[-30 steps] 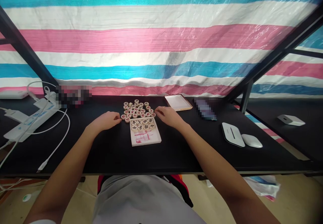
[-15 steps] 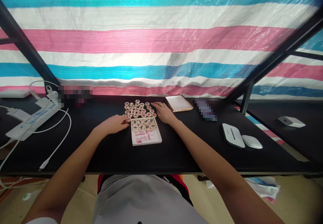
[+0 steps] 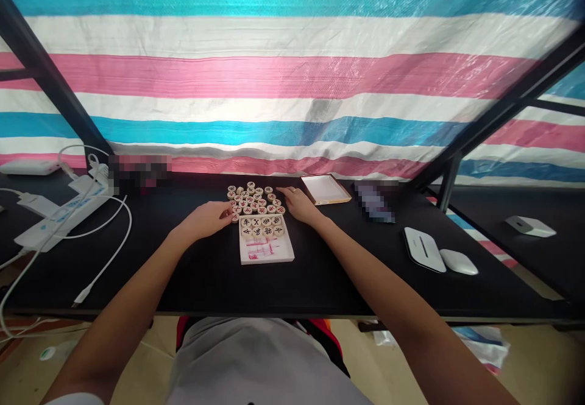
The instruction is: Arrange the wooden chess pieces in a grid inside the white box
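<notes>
Round Chinese chess pieces with red and black characters lie loosely grouped on the black desk. In front of them sits a shallow white box, with two rows of black-character pieces at its far end and red marks on its bare floor. My left hand is at the left edge of the loose pieces, fingers bent and thumb apart, close against the nearest piece. To the right of the group rests my right hand, its fingers stretched out beside the pieces and nothing seen in it.
A box lid lies open side up behind my right hand. Farther right are a blurred-out dark object, a white flat device and a white mouse. A power strip with cables occupies the left side.
My left hand has shifted slightly up and closer to the pieces at the left edge. My right hand stays beside the group. The pieces in the box look the same.
</notes>
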The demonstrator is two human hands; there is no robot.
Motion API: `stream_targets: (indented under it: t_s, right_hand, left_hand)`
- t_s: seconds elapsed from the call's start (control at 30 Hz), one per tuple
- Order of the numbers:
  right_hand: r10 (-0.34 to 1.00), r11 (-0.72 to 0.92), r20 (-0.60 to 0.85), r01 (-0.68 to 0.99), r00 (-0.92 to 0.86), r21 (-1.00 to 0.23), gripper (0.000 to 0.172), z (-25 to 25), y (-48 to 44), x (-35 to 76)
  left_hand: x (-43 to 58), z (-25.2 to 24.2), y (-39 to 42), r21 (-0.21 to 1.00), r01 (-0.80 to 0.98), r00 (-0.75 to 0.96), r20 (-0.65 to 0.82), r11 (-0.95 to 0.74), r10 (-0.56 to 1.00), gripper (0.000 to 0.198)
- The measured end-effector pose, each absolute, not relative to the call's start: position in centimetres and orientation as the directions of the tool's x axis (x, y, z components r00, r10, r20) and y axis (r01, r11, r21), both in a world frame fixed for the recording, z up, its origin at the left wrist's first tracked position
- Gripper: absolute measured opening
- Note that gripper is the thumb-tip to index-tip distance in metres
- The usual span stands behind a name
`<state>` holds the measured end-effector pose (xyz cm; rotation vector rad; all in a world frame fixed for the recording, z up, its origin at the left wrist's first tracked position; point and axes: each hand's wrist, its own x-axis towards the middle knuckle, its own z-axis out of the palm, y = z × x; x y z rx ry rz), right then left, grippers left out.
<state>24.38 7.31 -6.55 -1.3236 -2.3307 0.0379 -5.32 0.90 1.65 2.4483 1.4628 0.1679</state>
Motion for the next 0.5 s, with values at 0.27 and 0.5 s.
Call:
stream_targets:
  t_s: [0.27,0.5]
  right_hand:
    - [0.832,0.525,0.409,0.768,-0.374,-0.367,0.036,-6.7,7.3,24.5]
    - [0.828,0.52,0.439,0.772,-0.35,-0.365,0.031,-6.9,7.0,24.5]
  left_hand:
    - [-4.6,0.4,6.1,0.286,0.857,0.402,0.149,-0.429,0.903,0.031]
    - [-2.0,-0.3,9.0,0.145,0.89,0.404,0.194,-0.433,0.894,0.028]
